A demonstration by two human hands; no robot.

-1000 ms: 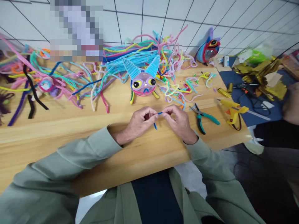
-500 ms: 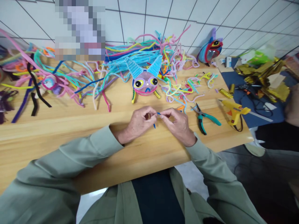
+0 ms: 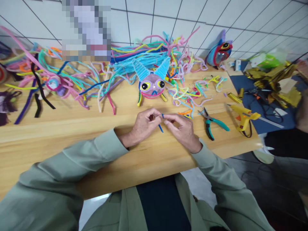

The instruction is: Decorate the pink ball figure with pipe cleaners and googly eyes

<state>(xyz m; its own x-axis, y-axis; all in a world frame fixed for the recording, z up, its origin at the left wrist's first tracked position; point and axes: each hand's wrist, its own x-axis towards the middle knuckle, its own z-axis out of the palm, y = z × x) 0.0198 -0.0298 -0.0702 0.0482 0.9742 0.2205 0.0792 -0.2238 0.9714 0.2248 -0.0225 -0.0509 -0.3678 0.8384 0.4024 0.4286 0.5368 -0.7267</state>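
Note:
A short blue pipe cleaner (image 3: 160, 128) is pinched between my two hands, its tail hanging below the fingers. My left hand (image 3: 147, 125) closes on it from the left, thumb against fingertips. From the right, my right hand (image 3: 181, 128) pinches the upper bent end. Just beyond them sits a pipe-cleaner creature (image 3: 151, 86) with a pink face, yellow-ringed black eyes and tall light-blue ears. To the right of my right hand lie teal-handled pliers (image 3: 209, 124), jaws slightly apart.
A yellow glue gun (image 3: 244, 116) rests near the right table edge. Pipe cleaners (image 3: 141, 61) are heaped along the back. Curly offcuts (image 3: 185, 93) lie right of the creature. A second creature (image 3: 219, 53) stands at the back right. At far right, part of a person (image 3: 284, 142) shows.
The blue pipe cleaner's upper end now bends up between my fingertips, and more of its tail shows below. My hands stay close together; the view has shifted slightly.

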